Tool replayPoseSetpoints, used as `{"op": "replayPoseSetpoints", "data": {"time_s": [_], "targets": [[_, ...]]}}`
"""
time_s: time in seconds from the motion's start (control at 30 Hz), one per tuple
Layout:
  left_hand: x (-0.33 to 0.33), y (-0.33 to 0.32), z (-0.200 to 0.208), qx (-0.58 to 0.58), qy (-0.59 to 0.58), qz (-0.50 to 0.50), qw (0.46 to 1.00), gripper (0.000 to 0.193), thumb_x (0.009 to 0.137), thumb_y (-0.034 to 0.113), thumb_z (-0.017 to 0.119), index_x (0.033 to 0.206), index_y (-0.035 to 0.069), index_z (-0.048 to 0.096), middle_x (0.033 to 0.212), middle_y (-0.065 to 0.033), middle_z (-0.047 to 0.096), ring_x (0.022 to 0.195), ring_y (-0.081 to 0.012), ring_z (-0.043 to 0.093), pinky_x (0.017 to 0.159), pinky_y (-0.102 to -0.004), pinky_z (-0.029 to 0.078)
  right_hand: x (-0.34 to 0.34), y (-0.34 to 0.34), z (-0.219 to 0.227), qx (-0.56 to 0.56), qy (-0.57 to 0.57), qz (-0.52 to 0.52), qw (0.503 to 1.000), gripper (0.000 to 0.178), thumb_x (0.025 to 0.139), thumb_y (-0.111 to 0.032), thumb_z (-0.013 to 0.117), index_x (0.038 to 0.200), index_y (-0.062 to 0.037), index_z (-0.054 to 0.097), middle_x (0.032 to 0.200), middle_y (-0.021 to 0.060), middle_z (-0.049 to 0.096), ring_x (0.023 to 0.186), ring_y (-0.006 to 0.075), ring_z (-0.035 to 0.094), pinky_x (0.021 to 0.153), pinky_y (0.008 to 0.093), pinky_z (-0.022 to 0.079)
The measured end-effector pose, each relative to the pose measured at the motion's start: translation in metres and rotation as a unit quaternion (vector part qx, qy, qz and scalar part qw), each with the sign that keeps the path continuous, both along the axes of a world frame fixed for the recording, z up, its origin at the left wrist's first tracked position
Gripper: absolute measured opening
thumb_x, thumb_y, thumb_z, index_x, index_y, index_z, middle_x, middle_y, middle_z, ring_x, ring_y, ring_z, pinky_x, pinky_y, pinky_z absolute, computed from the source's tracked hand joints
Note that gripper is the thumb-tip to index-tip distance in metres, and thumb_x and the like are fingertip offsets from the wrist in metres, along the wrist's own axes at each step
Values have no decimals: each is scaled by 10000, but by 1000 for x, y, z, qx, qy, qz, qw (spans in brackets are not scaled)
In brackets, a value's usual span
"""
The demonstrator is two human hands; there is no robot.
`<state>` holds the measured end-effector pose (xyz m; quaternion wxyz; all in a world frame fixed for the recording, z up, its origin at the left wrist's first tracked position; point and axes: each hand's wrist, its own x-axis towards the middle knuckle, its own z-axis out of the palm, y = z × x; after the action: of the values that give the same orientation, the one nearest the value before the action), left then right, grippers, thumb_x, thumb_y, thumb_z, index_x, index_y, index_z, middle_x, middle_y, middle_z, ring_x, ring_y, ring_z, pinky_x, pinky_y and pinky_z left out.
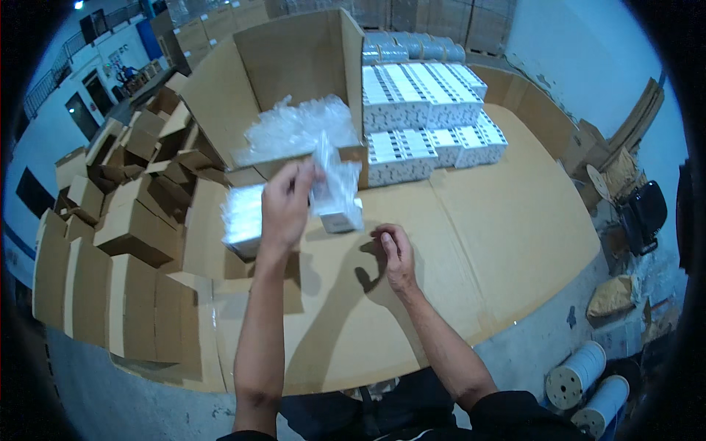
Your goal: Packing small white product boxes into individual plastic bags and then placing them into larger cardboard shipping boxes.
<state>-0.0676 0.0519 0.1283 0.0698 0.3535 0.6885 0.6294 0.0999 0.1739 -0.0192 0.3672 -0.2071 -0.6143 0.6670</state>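
My left hand is raised over the cardboard-covered table, its thumb and fingers pinching the edge of a clear plastic bag. In the lower part of that bag is a small white box, just above or on the cardboard; I cannot tell which. My right hand hovers to the right of the bag, fingers loosely curved and apart, with nothing in it. Beside my left wrist, a stack of white boxes in clear wrapping sits in a low carton.
A tall open carton behind my left hand holds loose clear bags. White printed boxes are stacked in rows at the back. Empty brown cartons crowd the left. White spools lie on the floor at right.
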Motion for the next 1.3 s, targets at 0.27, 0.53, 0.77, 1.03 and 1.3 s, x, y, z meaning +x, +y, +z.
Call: {"op": "replayPoseSetpoints", "data": {"time_s": [0.27, 0.53, 0.77, 1.03, 1.3], "targets": [[71, -39, -124, -59, -82, -31, 994, 94, 962, 26, 690, 952, -4, 601, 931, -8, 616, 822, -66, 585, 746, -231, 504, 0, -27, -5, -23, -34, 104, 994, 157, 1017, -157, 634, 1044, -2, 640, 870, -1, 648, 774, 70, 591, 696, 265, 499], [57, -58, -134, 4, -297, -69, 952, 307, 943, -19, 680, 1161, 40, 473, 1021, -51, 604, 865, -87, 601, 781, -235, 521, -2, 11, -18, 34, -68, -57, 995, 182, 1030, -165, 596, 965, -4, 648, 770, -8, 619, 713, 72, 548, 647, 267, 467], [58, -36, -145, 15, -212, -52, 976, 361, 986, 152, 676, 1285, -2, 545, 1102, -108, 654, 972, -133, 638, 863, -290, 530, -15, -4, -8, 104, -98, -6, 990, 176, 1036, -162, 563, 999, -8, 639, 733, 51, 607, 688, 111, 552, 642, 308, 466], [62, -25, -141, -81, -182, 42, 979, 229, 1039, 207, 615, 1043, -6, 700, 852, -5, 658, 770, -74, 567, 688, -255, 481, -10, -7, 1, 108, -115, 65, 985, 149, 1010, -128, 599, 999, 14, 642, 752, 67, 646, 703, 100, 580, 649, 293, 476], [60, -28, -146, -43, -108, 60, 991, 280, 1054, 233, 565, 938, -15, 624, 697, -30, 541, 671, -93, 488, 605, -306, 425, -12, 0, -1, 0, -30, 44, 999, 136, 1008, -144, 644, 1003, -8, 652, 780, 2, 636, 713, 38, 559, 608, 228, 465]]}}
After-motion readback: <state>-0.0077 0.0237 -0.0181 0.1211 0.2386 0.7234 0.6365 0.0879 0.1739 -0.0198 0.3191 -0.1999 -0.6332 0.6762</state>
